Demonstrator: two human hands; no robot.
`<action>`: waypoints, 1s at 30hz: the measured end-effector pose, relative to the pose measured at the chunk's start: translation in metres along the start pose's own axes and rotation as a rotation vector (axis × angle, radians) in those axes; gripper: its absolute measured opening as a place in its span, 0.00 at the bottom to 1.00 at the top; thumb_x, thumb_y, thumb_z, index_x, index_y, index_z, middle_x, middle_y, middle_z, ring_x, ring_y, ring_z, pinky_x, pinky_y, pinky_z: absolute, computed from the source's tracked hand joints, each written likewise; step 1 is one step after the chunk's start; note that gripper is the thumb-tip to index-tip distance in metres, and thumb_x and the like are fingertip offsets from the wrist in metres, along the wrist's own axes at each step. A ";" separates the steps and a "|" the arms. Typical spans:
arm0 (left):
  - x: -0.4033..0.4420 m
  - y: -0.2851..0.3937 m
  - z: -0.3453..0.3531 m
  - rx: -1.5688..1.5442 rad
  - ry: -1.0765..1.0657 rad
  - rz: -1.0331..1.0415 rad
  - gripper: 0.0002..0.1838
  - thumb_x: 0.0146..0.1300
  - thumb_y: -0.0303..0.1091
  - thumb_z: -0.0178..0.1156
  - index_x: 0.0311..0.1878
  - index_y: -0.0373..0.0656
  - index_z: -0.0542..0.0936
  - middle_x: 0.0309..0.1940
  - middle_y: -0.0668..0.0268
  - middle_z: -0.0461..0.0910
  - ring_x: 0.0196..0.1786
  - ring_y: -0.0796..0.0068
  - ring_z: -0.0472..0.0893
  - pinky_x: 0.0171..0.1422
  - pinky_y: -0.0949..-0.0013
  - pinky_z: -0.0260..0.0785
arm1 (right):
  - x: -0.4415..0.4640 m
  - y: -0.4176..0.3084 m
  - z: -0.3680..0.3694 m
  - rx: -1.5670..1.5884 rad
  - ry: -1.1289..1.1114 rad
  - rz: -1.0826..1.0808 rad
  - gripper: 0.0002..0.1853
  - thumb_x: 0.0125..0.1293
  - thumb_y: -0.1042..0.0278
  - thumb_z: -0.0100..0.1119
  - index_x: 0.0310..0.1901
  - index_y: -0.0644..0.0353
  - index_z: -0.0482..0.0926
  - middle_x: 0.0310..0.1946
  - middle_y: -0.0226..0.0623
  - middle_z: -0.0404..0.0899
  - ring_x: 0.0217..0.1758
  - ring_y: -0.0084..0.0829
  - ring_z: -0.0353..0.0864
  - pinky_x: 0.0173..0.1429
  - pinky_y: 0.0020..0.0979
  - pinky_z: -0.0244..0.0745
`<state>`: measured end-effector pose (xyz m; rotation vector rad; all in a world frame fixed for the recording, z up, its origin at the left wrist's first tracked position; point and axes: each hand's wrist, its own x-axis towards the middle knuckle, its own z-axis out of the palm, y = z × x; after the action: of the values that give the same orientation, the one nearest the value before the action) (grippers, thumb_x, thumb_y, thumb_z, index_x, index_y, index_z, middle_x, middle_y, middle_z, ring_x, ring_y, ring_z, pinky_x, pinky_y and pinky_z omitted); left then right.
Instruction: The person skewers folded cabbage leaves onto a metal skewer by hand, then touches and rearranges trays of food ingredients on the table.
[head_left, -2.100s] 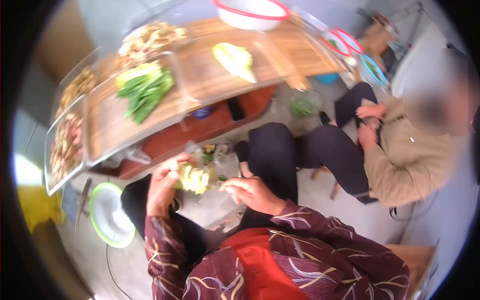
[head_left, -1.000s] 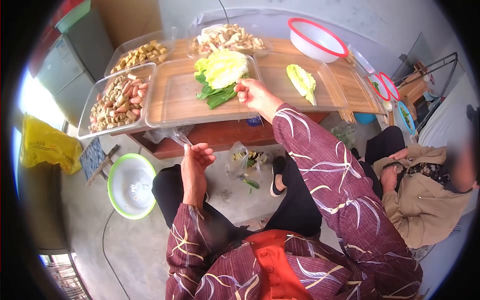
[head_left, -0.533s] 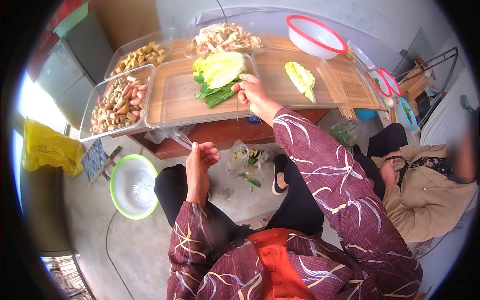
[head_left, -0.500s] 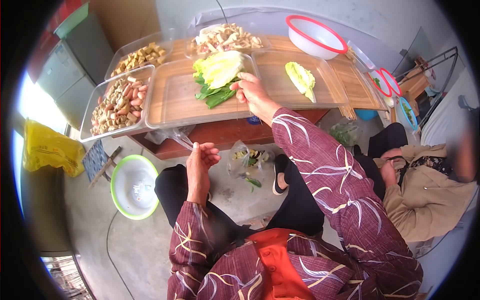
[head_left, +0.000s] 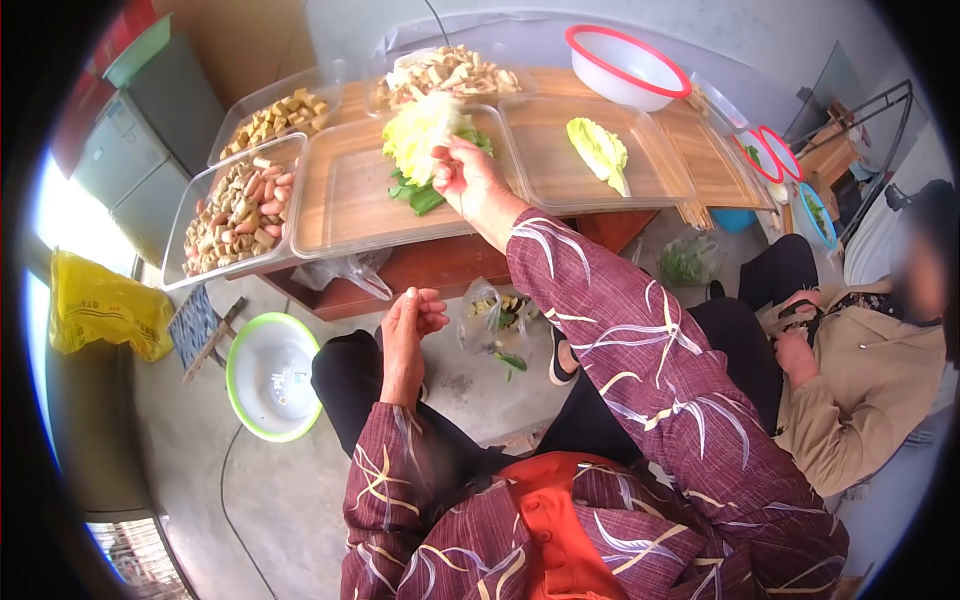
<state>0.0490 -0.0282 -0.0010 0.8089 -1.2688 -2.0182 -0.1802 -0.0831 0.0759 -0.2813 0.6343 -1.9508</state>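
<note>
My right hand (head_left: 468, 182) is over the front of a clear plastic tray (head_left: 335, 215), its fingers closed on the edge of a pale yellow-green lettuce leaf (head_left: 412, 148). The leaf's upper part is slightly blurred. Dark green leaves (head_left: 425, 200) lie beneath and beside it, partly covered by the leaf and my fingers. My left hand (head_left: 412, 335) hovers in front of the table above my lap, fingers loosely bent and apart from the thumb, with nothing visible in it. In the tray to the right lies another lettuce leaf (head_left: 598, 155).
Trays of sausage pieces (head_left: 245, 215), yellow-brown cubes (head_left: 280, 120) and pale cut pieces (head_left: 455, 75) surround the work. A red-rimmed bowl (head_left: 630, 70) stands behind. A green-rimmed basin (head_left: 270, 375) and plastic bag (head_left: 480, 320) are on the floor. A person (head_left: 850, 370) sits at right.
My right hand has moved left and slightly up, and the lettuce leaf has shifted with it, uncovering green leaves on its right. My left hand has hardly moved.
</note>
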 end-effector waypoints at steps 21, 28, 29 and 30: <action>-0.002 -0.006 0.017 0.286 -0.081 0.065 0.20 0.73 0.47 0.52 0.45 0.38 0.81 0.33 0.66 0.81 0.34 0.77 0.78 0.44 0.73 0.70 | -0.111 -0.040 -0.015 -0.700 0.000 -0.296 0.27 0.68 0.72 0.55 0.67 0.68 0.63 0.64 0.44 0.69 0.68 0.32 0.68 0.71 0.34 0.61; -0.016 0.031 0.033 0.329 0.095 0.462 0.11 0.74 0.33 0.53 0.44 0.36 0.80 0.32 0.67 0.80 0.32 0.80 0.77 0.41 0.75 0.70 | -0.218 -0.104 0.013 -0.821 -0.127 -0.646 0.18 0.73 0.73 0.51 0.62 0.66 0.69 0.58 0.37 0.75 0.60 0.25 0.74 0.65 0.29 0.68; -0.027 0.053 0.037 0.410 0.145 0.548 0.10 0.74 0.31 0.52 0.46 0.35 0.79 0.34 0.65 0.80 0.32 0.80 0.77 0.42 0.75 0.70 | -0.231 -0.117 0.018 -0.891 -0.197 -0.830 0.18 0.72 0.76 0.49 0.62 0.66 0.68 0.58 0.40 0.75 0.59 0.26 0.75 0.64 0.30 0.69; -0.038 0.073 0.046 0.435 0.235 0.654 0.10 0.74 0.31 0.50 0.49 0.34 0.77 0.36 0.64 0.79 0.30 0.79 0.76 0.42 0.75 0.69 | -0.245 -0.128 0.030 -1.054 -0.173 -1.059 0.15 0.74 0.66 0.46 0.54 0.67 0.73 0.59 0.50 0.72 0.60 0.41 0.75 0.59 0.40 0.75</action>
<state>0.0504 -0.0001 0.0889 0.6729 -1.5947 -1.1194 -0.1533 0.1688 0.1905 -1.6905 1.5730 -2.2820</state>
